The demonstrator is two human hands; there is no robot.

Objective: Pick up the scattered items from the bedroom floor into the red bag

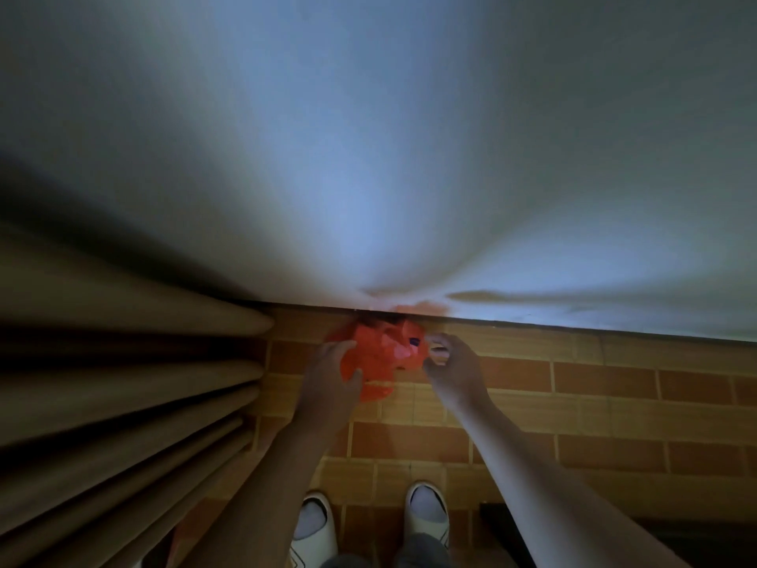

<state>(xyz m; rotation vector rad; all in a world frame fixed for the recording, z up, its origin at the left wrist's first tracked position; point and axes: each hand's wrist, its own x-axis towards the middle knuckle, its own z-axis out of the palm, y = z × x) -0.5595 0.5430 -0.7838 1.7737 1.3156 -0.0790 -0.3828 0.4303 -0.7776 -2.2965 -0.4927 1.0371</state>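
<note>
One red bag [375, 354] sits between two hands: left hand [332, 375] fingers clamped on it, right hand [454, 364] fingers pinching one small pale item [437, 349].

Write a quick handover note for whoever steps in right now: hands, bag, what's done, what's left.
Left hand: gripping the left side of the red bag.
Right hand: at the bag's right edge, fingers closed on a small pale item; too blurred to identify.
Bag: crumpled, low over the brick-pattern floor, against the wall, right of the curtain.
Done: bag is in hand; something dark shows inside it.
Left: put the pale item in. No other loose items visible on the floor in this view; check elsewhere.
</note>
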